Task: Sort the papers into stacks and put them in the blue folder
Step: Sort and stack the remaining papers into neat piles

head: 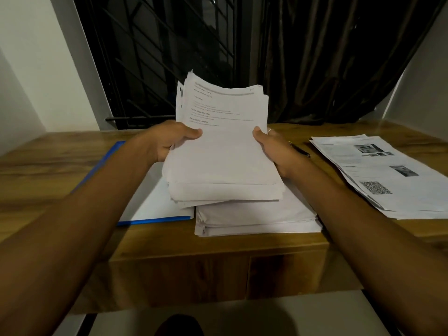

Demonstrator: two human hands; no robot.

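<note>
I hold a thick bundle of white printed papers [221, 146] tilted up above the desk, its top sheet showing lines of text. My left hand [169, 140] grips its left edge, thumb on top. My right hand [272, 151] grips its right edge and wears a ring. Under the bundle a second white stack [257, 219] lies flat near the desk's front edge. The blue folder [150, 204] lies open to the left with white sheets in it, partly hidden by my left arm and the bundle. A third stack with photos and a QR code [383, 175] lies at the right.
A wooden desk [36, 170] bears everything. A dark pen [300, 150] lies just behind my right hand. A barred window [155, 57] and a dark curtain [327, 57] stand behind the desk. White walls close in on both sides.
</note>
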